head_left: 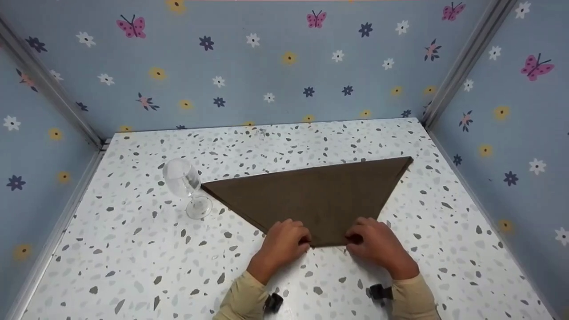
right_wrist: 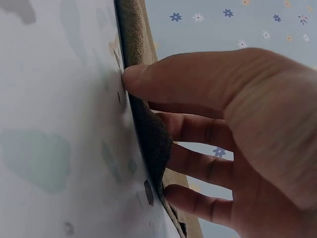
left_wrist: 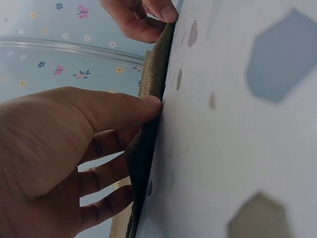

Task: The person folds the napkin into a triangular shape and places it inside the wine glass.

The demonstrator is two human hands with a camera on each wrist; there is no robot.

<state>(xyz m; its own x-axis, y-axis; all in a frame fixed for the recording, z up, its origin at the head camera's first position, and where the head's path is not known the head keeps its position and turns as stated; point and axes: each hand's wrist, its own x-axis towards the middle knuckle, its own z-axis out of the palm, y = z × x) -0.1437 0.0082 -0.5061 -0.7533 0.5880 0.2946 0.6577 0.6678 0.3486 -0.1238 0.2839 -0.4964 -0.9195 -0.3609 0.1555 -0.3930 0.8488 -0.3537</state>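
A brown cloth napkin (head_left: pixel 311 195), folded into a trapezoid, lies on the speckled table, its long edge at the back and its short edge nearest me. The left hand (head_left: pixel 284 244) pinches the left end of that near edge. At the edge's right end, the right hand (head_left: pixel 375 244) pinches the cloth the same way. In the left wrist view, the left thumb (left_wrist: pixel 133 109) presses along the cloth edge, with the fingers on the far side. The right wrist view has the right thumb (right_wrist: pixel 163 79) at the edge and the cloth bulging slightly beside the fingers.
A clear stemmed glass (head_left: pixel 181 177) stands just off the napkin's left corner. Patterned blue panels (head_left: pixel 266 66) wall the white speckled table (head_left: pixel 133 249) at the back and sides. A dark wrist strap piece (head_left: pixel 274 303) shows by the left sleeve.
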